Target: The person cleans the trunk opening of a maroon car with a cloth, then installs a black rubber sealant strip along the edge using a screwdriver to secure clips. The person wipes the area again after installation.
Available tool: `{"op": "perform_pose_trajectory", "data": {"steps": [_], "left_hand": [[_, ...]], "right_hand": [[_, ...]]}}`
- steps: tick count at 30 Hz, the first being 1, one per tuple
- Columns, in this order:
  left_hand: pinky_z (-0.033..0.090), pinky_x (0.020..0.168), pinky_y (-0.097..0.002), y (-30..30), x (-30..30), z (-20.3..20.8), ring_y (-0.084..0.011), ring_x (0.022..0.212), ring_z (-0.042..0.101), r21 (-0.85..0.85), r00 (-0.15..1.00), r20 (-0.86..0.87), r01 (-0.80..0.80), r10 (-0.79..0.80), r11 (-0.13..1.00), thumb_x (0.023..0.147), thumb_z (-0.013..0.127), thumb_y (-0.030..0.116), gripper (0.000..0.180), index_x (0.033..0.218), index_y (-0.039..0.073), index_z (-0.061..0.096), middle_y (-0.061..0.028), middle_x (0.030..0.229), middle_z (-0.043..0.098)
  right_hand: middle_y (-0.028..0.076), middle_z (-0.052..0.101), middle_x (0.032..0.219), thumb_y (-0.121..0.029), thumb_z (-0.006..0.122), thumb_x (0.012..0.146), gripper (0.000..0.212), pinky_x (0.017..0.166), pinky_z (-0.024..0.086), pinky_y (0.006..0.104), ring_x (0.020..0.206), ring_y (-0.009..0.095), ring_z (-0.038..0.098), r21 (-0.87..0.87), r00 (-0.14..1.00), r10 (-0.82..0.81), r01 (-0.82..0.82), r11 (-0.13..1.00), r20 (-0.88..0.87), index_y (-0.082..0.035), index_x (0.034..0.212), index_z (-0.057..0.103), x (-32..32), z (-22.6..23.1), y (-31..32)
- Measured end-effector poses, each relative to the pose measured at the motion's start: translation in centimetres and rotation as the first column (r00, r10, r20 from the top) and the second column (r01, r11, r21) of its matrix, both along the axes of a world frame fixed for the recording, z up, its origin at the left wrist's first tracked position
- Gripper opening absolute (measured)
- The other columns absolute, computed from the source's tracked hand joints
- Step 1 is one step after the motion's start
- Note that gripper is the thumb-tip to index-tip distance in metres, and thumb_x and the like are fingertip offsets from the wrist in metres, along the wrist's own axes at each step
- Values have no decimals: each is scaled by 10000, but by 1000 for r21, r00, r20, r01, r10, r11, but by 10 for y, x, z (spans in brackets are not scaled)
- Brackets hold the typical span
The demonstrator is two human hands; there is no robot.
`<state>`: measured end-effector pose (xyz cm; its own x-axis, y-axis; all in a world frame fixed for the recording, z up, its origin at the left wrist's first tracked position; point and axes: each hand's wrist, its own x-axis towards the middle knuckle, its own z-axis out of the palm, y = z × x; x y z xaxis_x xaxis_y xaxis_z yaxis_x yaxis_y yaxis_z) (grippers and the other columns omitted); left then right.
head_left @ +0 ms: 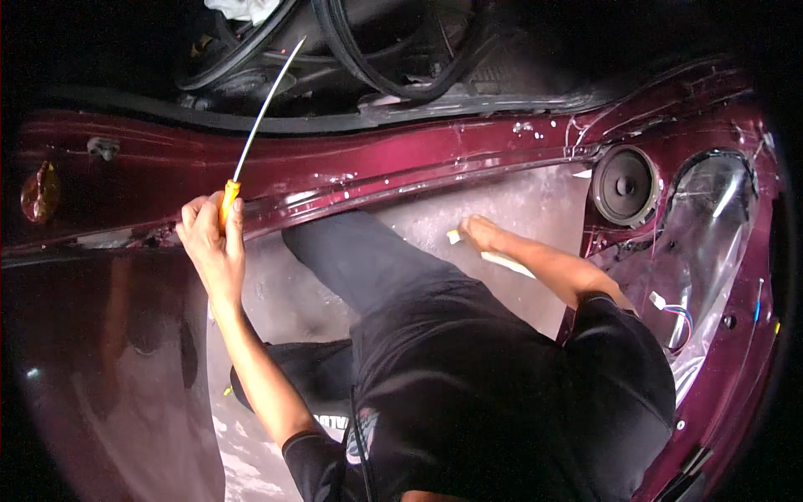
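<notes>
My left hand (211,238) is closed round the yellow-orange handle of a long screwdriver-like tool (265,115). Its thin metal shaft points up and away over the dark red door sill (376,159) and curves near the tip. Low over the grey floor, my right hand (478,233) has its fingers curled. A small pale yellow piece (454,237) shows at those fingertips, and a white strip (508,265) lies along the underside of the forearm. Whether these two belong to one object I cannot tell.
An opened door panel stands at the right with a round black speaker (626,186), clear plastic sheeting (711,209) and a loose wire connector (658,299). Loose black rubber seal (343,50) loops across the car's doorway. Another dark red body panel (109,335) is at the left.
</notes>
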<state>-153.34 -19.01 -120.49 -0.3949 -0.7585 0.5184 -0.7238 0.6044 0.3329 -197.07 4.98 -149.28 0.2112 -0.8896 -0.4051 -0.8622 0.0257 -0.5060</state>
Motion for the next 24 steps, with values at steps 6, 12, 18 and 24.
{"op": "perform_pose_trajectory", "data": {"steps": [6,12,18,24], "left_hand": [[428,886,-394,5,18,3,-285,970,568,89,998,47,-38,33,995,958,678,257,280,1107,21,677,-135,1052,624],[411,821,-381,1,3,5,-267,921,570,83,999,-24,-19,21,996,912,725,221,250,1041,11,689,-133,989,633],[434,855,-387,4,11,0,-280,955,576,153,994,-100,-29,45,988,901,728,217,257,1041,4,700,-137,1017,641],[498,779,-332,16,21,-27,-195,867,623,202,941,-330,-1,69,979,891,737,237,302,1071,-2,701,-117,922,672]], "right_hand": [[234,715,981,-41,598,790,323,907,530,481,1081,412,657,114,843,-420,479,871,-337,-57,1093,706,6,12,21],[235,631,1230,-222,587,886,280,1004,437,561,1329,393,484,-323,820,-263,102,941,-508,-37,1056,710,-44,-84,27],[256,620,1208,-268,522,958,320,831,543,516,1127,438,591,-42,968,33,-45,998,-249,-37,898,734,14,22,-55],[168,685,951,-161,664,902,144,741,553,460,859,362,669,-398,917,291,-168,902,272,-23,913,705,124,174,-128]]}}
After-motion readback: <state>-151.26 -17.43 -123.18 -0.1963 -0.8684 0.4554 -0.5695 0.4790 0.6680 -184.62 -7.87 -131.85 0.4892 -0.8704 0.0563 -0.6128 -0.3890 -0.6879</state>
